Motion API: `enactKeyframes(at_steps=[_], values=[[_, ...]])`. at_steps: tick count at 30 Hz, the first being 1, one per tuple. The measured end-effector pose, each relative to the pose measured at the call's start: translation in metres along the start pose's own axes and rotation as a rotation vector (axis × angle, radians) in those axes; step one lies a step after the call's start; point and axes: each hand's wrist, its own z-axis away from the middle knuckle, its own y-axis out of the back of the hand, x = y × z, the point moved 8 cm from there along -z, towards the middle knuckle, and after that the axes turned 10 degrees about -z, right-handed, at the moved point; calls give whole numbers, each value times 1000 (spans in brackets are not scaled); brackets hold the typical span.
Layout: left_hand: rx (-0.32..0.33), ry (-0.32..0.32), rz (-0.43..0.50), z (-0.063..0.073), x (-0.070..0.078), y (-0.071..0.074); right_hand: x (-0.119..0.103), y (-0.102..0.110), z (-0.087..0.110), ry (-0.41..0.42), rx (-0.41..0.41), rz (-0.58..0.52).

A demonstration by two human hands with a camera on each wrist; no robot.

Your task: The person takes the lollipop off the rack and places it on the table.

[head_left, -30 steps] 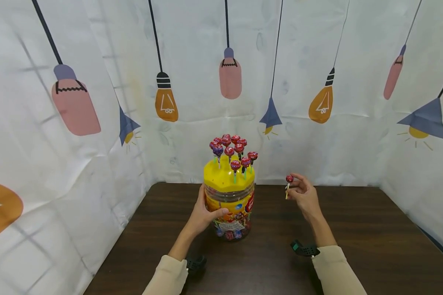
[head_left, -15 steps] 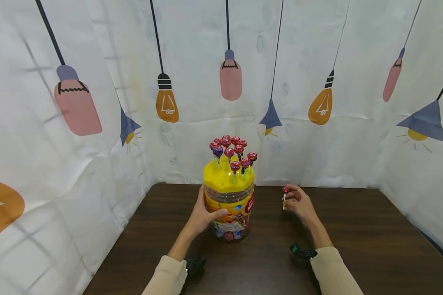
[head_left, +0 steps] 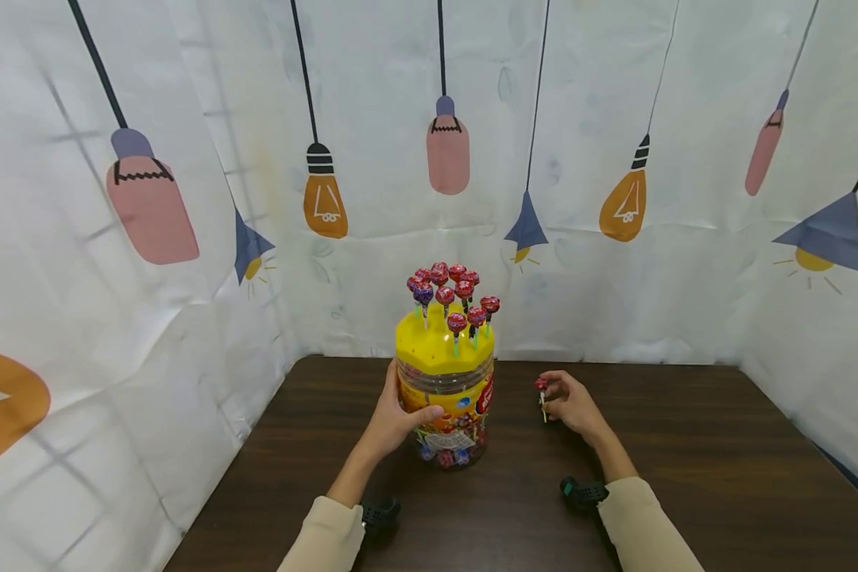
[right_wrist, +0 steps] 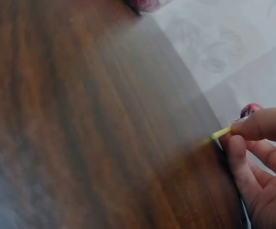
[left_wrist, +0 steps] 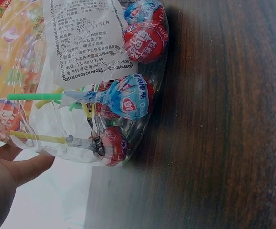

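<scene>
White fabric [head_left: 579,103] printed with hanging lamps and bulbs hangs beyond and on both sides of a dark wood-grain table [head_left: 679,429]. On it stands a clear plastic candy jar [head_left: 446,421], nearer the table's far left corner than its far right one. Its body looks thin, smooth and slightly springy; it is probably moderate in weight, likely steadied by the candies low inside, and may slip under a loose touch, so the broad side below the neck seems the surest place to hold. The person's left hand [head_left: 389,421] grips exactly there, around the left side with the thumb across the front. The right hand [head_left: 573,403] is well apart, right of the jar, toward the table's far edge.

The yellow lid [head_left: 429,353] bears a cluster of upright lollipops [head_left: 457,322]; more, such as a blue-wrapped lollipop [left_wrist: 130,98], show through the wall. Smallest is the single red lollipop [head_left: 541,384] pinched at the right fingertips, on the side facing the jar, its yellow stick downward. It should be very light, with a hard head and thin stick; whether the tip touches wood cannot be told.
</scene>
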Motion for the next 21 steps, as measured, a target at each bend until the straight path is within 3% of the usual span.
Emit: enactKeyframes(at_steps=[21], values=[[-6, 3, -5, 0, 2, -1, 8, 16, -2, -48, 111, 161]])
